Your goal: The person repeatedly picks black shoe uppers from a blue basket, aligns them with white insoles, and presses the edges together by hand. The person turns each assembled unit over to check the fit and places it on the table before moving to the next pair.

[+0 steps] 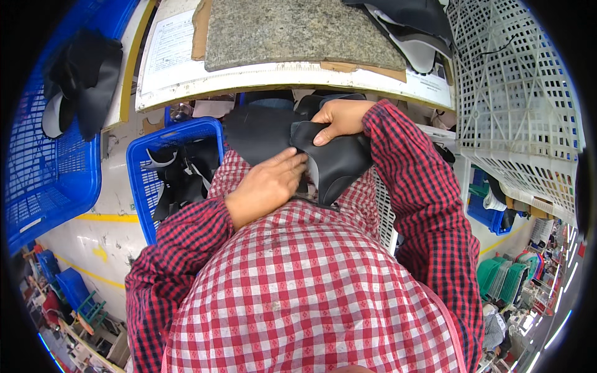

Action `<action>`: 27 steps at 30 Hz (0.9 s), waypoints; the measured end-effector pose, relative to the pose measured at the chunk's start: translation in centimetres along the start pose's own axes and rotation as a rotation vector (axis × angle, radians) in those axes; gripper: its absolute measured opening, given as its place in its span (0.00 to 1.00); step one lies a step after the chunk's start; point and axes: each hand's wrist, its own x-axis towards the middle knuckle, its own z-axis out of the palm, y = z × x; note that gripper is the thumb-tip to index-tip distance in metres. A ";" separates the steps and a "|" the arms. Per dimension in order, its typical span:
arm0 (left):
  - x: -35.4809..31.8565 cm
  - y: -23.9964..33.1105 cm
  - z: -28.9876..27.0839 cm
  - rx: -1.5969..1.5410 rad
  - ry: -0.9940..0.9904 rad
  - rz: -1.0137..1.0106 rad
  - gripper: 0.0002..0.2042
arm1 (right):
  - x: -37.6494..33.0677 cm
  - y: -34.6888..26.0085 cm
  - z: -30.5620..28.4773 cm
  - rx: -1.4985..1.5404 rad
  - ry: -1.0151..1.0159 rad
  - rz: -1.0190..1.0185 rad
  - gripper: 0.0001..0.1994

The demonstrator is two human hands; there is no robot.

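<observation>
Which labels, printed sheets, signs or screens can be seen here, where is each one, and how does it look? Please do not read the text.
Printed paper sheet: flat on the white table, upper left, beside the grey stone slab; white, roughly rectangular, with lines of small dark print.
Small label: on the table's right end near the white crate; white with dark print, too small to tell more.
Screens and signs: none in view.
</observation>
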 end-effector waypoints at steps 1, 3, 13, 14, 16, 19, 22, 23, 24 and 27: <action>0.4 -0.4 -0.2 0.112 -0.143 -0.026 0.12 | -0.1 -1.0 0.7 -0.226 0.056 0.036 0.20; 1.0 -1.2 -1.0 -0.188 -0.261 -0.074 0.09 | -0.5 -3.4 1.8 -0.633 0.235 -0.049 0.20; 5.8 -8.2 -1.2 -1.126 0.015 -0.653 0.16 | -2.7 -5.7 5.7 -0.932 0.564 -0.134 0.11; 6.7 -8.6 -0.8 -1.082 -0.079 -0.603 0.15 | -2.7 -5.8 6.3 -0.950 0.624 -0.148 0.08; 8.6 -8.5 0.0 -0.785 -0.135 -0.568 0.14 | -2.5 -6.4 8.0 -1.058 0.709 -0.208 0.05; 10.7 -7.6 0.4 -0.298 -0.308 -0.571 0.14 | -2.0 -7.5 10.7 -1.200 0.724 -0.097 0.02; 10.2 -7.4 -1.1 -0.459 -0.240 -0.589 0.14 | -2.7 -7.3 10.7 -1.124 0.909 -0.163 0.02; 9.3 -7.7 -2.0 -0.734 -0.206 -0.569 0.12 | -3.1 -7.0 10.3 -1.078 0.956 -0.170 0.02; 8.2 -7.6 -2.7 -0.950 -0.174 -0.641 0.12 | -3.7 -6.7 9.7 -1.025 0.985 -0.213 0.05; 4.4 -6.8 -4.2 -1.277 -0.082 -0.839 0.11 | -4.6 -6.1 8.3 -0.960 0.944 -0.249 0.04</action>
